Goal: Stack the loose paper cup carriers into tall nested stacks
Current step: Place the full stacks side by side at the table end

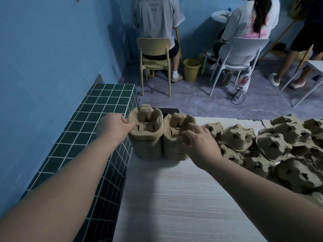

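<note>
White wood-grain desk (174, 198) carries everything; dark green tiled ledge (90, 137) runs along its left edge, against the blue wall. Big loose pile of pulp cup carriers (272, 147) lies upside down on the desk, right of the stacks & touching them. Two tall nested stacks stand side by side at the desk's far left corner, touching each other: left stack (146, 135) & right stack (174, 138), both w/ cup wells facing up. A dark flat object sits just behind the stacks, mostly hidden. Left hand (113, 127) grip: thumb on the left stack's near-left rim, fingers curled round its outer side, holding the top of it. Right hand (199, 138) grip: fingers spread & bent, fingertips pressing on the right stack's top carrier at its right rim; can't tell if thumb pinches underneath. Beyond the desk, two people sit on chairs w/ backs turned, yellow bucket (191, 69) on the floor between them
</note>
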The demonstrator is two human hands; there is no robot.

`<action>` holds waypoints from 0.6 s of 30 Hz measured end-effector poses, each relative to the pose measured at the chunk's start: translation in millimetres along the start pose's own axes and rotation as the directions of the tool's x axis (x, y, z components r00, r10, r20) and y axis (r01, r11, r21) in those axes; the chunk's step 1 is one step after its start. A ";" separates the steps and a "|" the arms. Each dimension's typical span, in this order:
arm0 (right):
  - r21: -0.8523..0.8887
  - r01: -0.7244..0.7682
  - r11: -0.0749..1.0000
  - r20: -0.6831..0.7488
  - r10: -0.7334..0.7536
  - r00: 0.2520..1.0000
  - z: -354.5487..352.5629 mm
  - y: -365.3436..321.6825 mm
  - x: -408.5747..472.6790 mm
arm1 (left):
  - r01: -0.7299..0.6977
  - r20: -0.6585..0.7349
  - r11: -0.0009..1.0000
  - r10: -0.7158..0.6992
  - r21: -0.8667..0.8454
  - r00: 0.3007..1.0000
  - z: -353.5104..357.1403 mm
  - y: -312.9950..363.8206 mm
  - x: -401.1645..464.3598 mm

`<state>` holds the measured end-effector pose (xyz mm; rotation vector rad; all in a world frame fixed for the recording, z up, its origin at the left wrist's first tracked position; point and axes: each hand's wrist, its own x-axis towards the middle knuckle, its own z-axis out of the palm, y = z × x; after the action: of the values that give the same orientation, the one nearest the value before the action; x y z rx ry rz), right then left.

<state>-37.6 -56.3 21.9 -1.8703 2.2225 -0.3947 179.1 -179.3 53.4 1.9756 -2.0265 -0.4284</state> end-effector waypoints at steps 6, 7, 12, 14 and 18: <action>0.013 -0.011 1.000 -0.003 0.011 1.000 3.3 -1.6 0.7 | 0.018 -0.021 0.999 -0.019 -0.051 1.000 6.7 1.4 2.1; 0.012 -0.013 1.000 -0.002 0.013 1.000 3.6 -1.2 0.8 | 0.018 -0.024 0.997 -0.020 -0.081 1.000 6.3 0.7 3.1; 0.003 -0.011 1.000 -0.005 0.011 1.000 3.2 -2.5 2.2 | -0.017 -0.016 0.991 0.015 -0.135 1.000 3.7 -7.6 6.9; 0.001 -0.012 1.000 -0.003 0.012 1.000 3.4 -2.7 2.3 | -0.015 -0.007 0.984 0.014 -0.175 1.000 3.8 -9.3 8.4; -0.009 0.008 1.000 -0.014 -0.008 1.000 2.9 -1.3 3.1 | 0.039 0.017 0.936 -0.035 -0.351 0.999 0.0 -10.2 14.4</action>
<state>-36.0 -59.8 19.7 -1.8872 2.2295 -0.4014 188.1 -193.9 49.3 1.7943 -1.7709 -0.7541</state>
